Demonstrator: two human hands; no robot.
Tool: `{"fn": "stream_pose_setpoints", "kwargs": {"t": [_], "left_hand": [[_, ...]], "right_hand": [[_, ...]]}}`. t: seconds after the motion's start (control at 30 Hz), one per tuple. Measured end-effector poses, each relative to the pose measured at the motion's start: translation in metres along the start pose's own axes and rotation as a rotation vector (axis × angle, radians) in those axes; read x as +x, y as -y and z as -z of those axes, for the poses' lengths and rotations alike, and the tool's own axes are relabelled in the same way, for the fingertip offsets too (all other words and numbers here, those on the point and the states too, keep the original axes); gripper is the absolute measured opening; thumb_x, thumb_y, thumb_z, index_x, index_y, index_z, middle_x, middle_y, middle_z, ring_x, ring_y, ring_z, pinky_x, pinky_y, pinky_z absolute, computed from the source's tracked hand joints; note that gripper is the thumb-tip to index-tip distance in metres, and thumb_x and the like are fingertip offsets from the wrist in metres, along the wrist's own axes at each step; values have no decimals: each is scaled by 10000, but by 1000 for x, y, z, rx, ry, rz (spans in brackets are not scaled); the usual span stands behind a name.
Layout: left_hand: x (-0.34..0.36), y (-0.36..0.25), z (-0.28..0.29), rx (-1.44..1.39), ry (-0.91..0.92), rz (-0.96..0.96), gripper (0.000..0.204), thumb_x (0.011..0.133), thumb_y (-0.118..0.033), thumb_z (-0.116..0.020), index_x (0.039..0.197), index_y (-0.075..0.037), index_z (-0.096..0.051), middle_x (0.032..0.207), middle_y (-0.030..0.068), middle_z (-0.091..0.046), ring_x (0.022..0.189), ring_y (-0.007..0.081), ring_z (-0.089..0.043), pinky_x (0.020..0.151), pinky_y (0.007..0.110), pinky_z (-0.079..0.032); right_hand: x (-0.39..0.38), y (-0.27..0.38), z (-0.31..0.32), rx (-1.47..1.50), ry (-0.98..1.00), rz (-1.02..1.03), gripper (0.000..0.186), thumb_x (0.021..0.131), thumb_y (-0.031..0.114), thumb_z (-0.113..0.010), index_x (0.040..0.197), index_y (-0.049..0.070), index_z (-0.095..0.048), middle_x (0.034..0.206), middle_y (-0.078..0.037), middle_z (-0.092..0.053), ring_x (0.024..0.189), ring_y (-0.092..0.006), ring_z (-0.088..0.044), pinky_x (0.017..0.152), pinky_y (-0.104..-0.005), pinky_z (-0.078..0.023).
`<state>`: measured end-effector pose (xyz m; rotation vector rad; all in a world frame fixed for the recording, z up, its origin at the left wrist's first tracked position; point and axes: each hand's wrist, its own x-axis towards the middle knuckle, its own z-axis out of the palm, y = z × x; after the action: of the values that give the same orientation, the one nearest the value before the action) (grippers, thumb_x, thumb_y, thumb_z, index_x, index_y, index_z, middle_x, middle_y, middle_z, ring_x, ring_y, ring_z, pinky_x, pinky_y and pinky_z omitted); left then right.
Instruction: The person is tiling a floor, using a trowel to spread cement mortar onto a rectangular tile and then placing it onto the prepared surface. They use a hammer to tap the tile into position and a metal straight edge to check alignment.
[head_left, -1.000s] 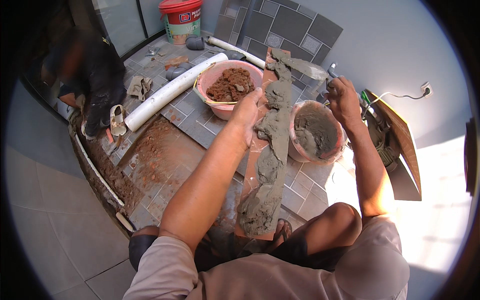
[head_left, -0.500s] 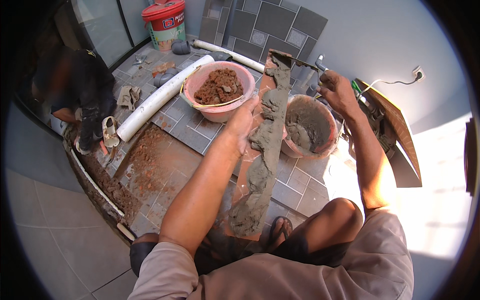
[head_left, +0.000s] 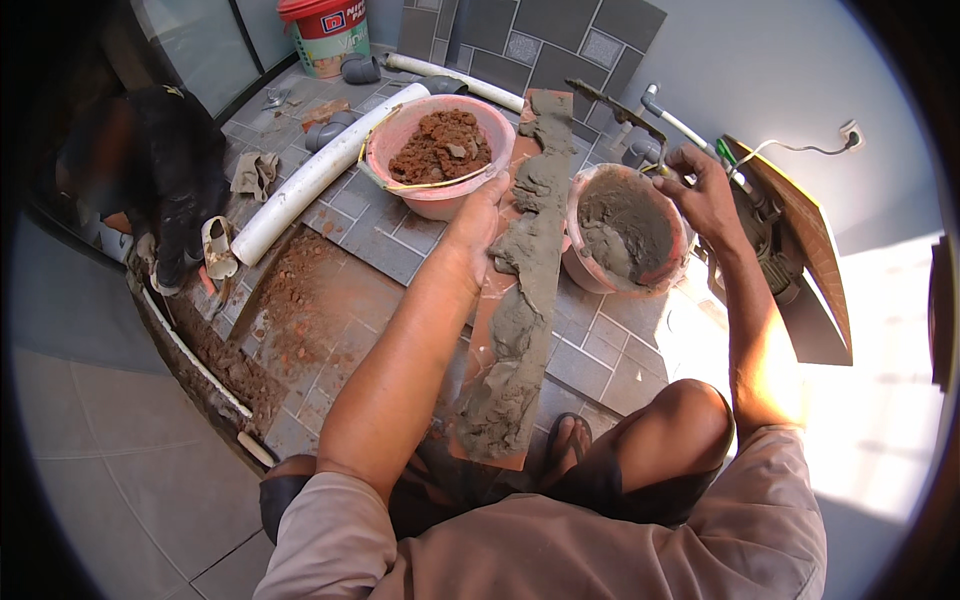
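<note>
Setting: tiling job in progress at a house. Evidence: grey tiled floor (head_left: pixel 400 250) with an open dug-out patch, pink tub of red earth (head_left: pixel 440 150), tub of wet mortar (head_left: pixel 625 225), white pipe (head_left: pixel 310 180), paint bucket (head_left: pixel 325 30).

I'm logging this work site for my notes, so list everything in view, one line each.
Tile strip: one, reddish, coated with grey mortar, held upright in the middle.
Mortar bucket: one, pink, right of the strip.
Rubble bucket: one, pink, reddish lumps inside, left of the strip.
Trowel: one, mortar-caked, above the mortar bucket.
Pipe: one long, white, on the floor at left.
Paint pail: one, red and white, top left.
Sandal: one, white, far left.
Another person: one, dark clothes, far left.
Left hand: grips the strip's edge.
Right hand: holds the trowel's handle.
</note>
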<state>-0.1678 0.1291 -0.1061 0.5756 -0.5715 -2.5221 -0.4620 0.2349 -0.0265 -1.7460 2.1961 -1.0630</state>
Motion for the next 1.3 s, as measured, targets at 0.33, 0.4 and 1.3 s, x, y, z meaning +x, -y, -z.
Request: {"fn": "stream_pose_setpoints", "kwargs": {"t": [0.33,0.4,1.3], "left_hand": [[-3,5,-14,122,95,19,630,1134,-507,-347,1434,-6,-583,1176,241,-739,991,396,-773,868,521,-658],[-6,1,-6,90,121,54,615,1146,-473,-306,1433,-1,-575,1217,233,-719,1048,378,-752,902,530,-652],[24,-2,28,-7,-92,26,567,1152,-470,-298,1441,-48,-545,1311,232,-683,1117,388,-737,893,580,-660]], "right_hand": [[18,-26,-77,-70,-181,87,326,834,111,-870,1028,-8,-635,921,-121,-643,880,-249,-624,825,-381,-519],[0,-29,-78,-141,-142,6,316,853,131,-833,1054,-28,-648,1032,-200,-672,1012,-382,-693,914,-439,-540],[-77,50,-25,-193,274,258,219,851,55,-799,987,-43,-659,878,-129,-645,763,-210,-587,697,-363,-474]]}}
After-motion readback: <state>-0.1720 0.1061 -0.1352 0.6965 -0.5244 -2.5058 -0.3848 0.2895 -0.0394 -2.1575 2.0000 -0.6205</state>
